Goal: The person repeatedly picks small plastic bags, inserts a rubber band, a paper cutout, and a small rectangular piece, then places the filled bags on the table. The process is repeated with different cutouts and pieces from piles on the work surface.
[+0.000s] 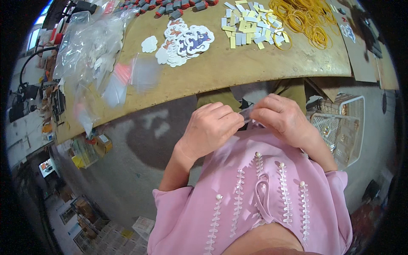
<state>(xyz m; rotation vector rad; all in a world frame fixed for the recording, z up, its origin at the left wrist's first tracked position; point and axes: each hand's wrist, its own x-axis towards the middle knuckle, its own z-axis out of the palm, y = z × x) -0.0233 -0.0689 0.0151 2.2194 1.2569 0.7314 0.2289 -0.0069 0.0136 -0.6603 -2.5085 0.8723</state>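
In front of my body, short of the table's edge, my left hand (pixel 212 126) and my right hand (pixel 281 115) pinch a small clear plastic bag (pixel 246 113) between them. The fingers of both hands are closed on it. Most of the bag is hidden behind the fingers, and I cannot tell whether anything is inside. Beyond my hands, on the table (pixel 187 83), lies a heap of white-edged stickers or cut-out cards (pixel 193 40) with small printed figures. A fanned stack of clear bags (pixel 144 73) lies left of the heap.
Large clear plastic bags (pixel 91 46) cover the table's left end. Several grey-and-red small parts (pixel 174 7) lie along the back. Yellow and white slips (pixel 246 26) and yellow rubber bands (pixel 304 17) lie at the back right. A white plastic basket (pixel 361 127) stands right of me.
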